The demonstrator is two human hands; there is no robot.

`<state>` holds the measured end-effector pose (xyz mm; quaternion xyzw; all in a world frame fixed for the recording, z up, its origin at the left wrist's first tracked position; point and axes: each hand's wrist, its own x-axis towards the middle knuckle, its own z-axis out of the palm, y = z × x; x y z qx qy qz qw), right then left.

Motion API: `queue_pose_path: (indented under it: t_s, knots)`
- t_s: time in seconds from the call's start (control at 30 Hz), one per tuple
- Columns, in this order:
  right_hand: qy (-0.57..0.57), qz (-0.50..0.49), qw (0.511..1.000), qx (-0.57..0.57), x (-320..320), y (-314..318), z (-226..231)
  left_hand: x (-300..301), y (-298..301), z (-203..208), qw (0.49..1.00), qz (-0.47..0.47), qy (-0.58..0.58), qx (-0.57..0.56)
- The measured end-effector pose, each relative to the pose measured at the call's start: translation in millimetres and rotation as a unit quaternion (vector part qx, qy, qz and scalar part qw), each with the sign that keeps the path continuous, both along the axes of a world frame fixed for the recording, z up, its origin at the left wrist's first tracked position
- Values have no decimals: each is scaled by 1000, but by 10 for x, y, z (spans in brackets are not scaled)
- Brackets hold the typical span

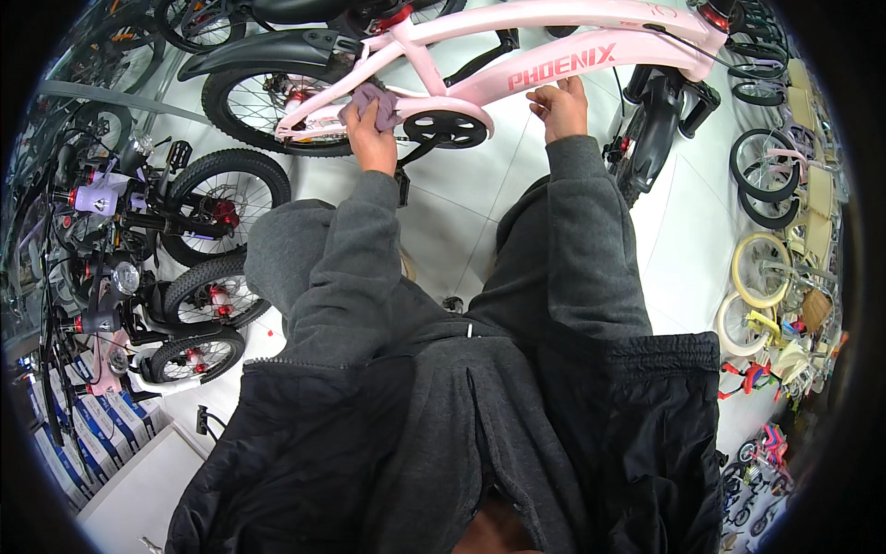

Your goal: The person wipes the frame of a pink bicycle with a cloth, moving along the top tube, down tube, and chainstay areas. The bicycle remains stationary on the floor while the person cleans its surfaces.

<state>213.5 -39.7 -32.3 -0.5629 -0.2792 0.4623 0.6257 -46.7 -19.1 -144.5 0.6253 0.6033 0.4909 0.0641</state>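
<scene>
A pink bicycle stands across the far side in front of me, its black rear wheel at the left and its front wheel at the right. My left hand is closed on a crumpled mauve cloth. That cloth lies against the pink tubing by the rear wheel, left of the black chainring. At the lower edge of the thick pink tube is my right hand, its fingers loosely bent and somewhat apart. I see nothing held in it; whether its fingertips touch the tube is unclear.
Several bicycles with black tyres stand close on the left. Blue-and-white boxes are stacked at lower left beside a white surface. Small bikes with cream wheels line the right. White tiled floor lies beneath the pink bicycle.
</scene>
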Motion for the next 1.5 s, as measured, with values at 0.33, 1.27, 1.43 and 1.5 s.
queue_pose_path:
  t_s: [0.33,1.27,1.43,1.5]
  knots:
    - [2,-100,995,24,-147,169,-157,111,173,260,985,-117,94,-87]
    - [141,26,988,-63,-515,-205,-881,470,16,516,945,-258,184,-81]
    - [-71,172,958,-219,111,-290,-1312,357,100,532,928,-285,192,-143]
    - [-179,230,922,-257,350,-503,-1568,369,138,520,929,-281,197,-141]
